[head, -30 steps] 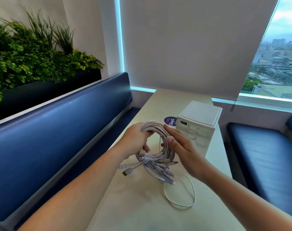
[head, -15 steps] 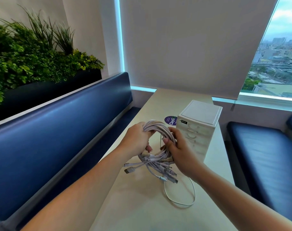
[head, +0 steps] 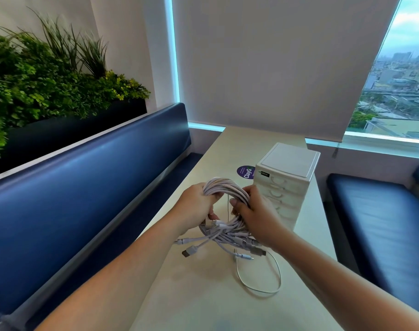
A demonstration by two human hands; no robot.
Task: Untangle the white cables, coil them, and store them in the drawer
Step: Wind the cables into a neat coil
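The purple sticker point(head: 245, 172) reads "ClayG". Fingers of your left hand point(head: 196, 209) and right hand point(head: 257, 217) clamp the looped white cables point(head: 224, 187), plugs dangling.

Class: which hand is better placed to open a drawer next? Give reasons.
Probably right: the right hand is beside the drawer unit; the left hand, farther off, grips the cable bundle.
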